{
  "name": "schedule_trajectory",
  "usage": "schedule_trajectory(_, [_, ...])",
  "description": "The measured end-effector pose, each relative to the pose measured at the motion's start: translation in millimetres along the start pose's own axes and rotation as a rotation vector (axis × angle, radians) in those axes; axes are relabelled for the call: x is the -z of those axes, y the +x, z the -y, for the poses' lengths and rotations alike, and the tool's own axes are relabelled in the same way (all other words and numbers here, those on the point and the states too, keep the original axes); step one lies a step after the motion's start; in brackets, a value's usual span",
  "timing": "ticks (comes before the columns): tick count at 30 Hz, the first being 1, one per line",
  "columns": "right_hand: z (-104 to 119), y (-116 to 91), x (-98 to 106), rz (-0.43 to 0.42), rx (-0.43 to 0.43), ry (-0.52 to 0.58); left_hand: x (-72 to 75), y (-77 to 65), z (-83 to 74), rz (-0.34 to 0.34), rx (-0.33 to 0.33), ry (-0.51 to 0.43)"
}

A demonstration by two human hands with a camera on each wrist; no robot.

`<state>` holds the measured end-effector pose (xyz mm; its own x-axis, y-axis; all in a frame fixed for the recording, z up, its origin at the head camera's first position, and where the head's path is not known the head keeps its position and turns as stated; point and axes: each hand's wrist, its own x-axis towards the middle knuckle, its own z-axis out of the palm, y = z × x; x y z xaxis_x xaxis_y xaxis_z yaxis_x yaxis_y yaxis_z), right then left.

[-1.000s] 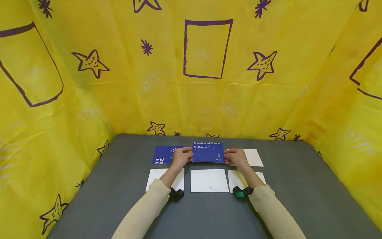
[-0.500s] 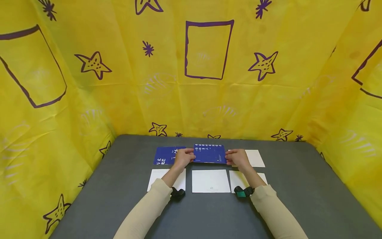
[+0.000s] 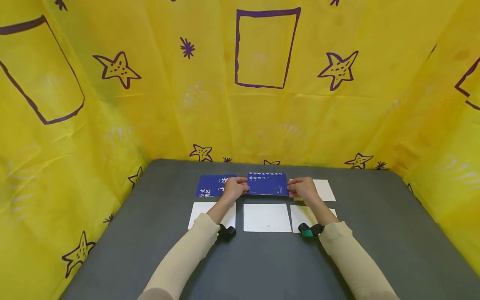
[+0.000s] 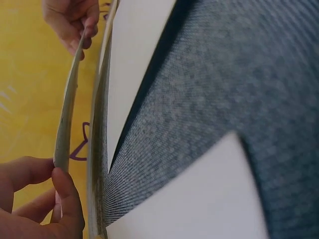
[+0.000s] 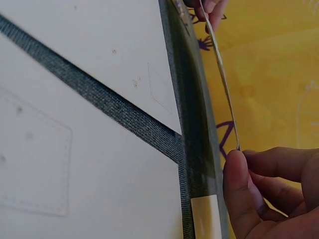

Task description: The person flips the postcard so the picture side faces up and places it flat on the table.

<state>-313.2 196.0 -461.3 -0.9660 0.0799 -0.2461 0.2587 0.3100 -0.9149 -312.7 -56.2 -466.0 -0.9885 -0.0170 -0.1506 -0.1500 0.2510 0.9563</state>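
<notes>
A blue postcard [image 3: 267, 185] with white writing is held by its two short sides near the back of the grey table. My left hand [image 3: 234, 188] pinches its left edge between thumb and fingers, and my right hand [image 3: 303, 189] pinches the right edge. Seen edge-on, the postcard [image 4: 66, 119] stands off the tabletop in the left wrist view, slightly bowed. The right wrist view shows it as a thin line [image 5: 225, 84] running to the thumb and forefinger. Left of it lies another blue postcard [image 3: 210, 185], partly behind my left hand.
White cards lie around the hands: front left [image 3: 200, 212], front middle [image 3: 267, 216], front right [image 3: 301, 216] and back right [image 3: 325, 190]. My forearms cover parts of the front outer two. A yellow patterned cloth [image 3: 210, 108] encloses the table's back and sides.
The head view has tipped down a little, so everything sits higher in it. Both hands keep their pinch on the blue postcard, with hardly any movement over the table.
</notes>
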Motion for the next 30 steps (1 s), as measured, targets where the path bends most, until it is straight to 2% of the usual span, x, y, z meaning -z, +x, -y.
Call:
schedule_trajectory(8, [5, 4, 2, -0.008, -0.004, 0.006, -0.8, 5.2, -6.3, 0.009, -0.007, 0.036])
schedule_trajectory(14, [3, 4, -3, 0.0, -0.01, 0.024, -0.6, 2.2, -3.1, -0.002, -0.001, 0.086])
schedule_trajectory(20, [0, 3, -8, 0.009, -0.013, 0.005, 0.9, -0.6, 1.8, 0.003, 0.012, 0.096])
schedule_trajectory(30, [0, 3, -9, 0.005, -0.026, -0.025, -0.6, -1.7, -3.1, 0.009, 0.038, 0.145])
